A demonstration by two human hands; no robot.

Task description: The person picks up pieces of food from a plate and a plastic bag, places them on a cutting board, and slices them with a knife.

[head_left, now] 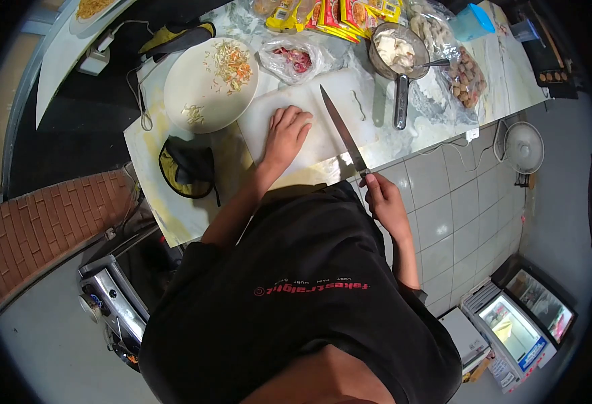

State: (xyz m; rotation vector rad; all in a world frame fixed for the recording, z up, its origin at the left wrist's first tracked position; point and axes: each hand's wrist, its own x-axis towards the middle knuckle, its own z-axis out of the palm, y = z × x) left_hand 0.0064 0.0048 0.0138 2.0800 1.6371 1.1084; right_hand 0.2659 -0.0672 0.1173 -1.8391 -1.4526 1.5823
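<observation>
My right hand (385, 202) is wrapped around the handle of a long kitchen knife (342, 128). Its blade slants up and left over a white cutting board (259, 111). On the board rests my left hand (287, 133), palm down with loosely bent fingers, left of the blade; nothing shows in it. A thin dark wavy strip (357, 105) lies on the board's right side, too small to identify. Beyond my left hand stands a large white plate (177, 84) with bean sprouts and orange shreds. Behind the board is a clear plastic bag (276, 62) with reddish pieces inside.
A small pan (401, 101) holds white creamy stuff and a spoon. Yellow and red packets (340, 15) lie at the back, near a bag of brown round items (468, 77). A black-and-yellow cloth item (187, 168) lies at left. A fan (523, 148) stands at right.
</observation>
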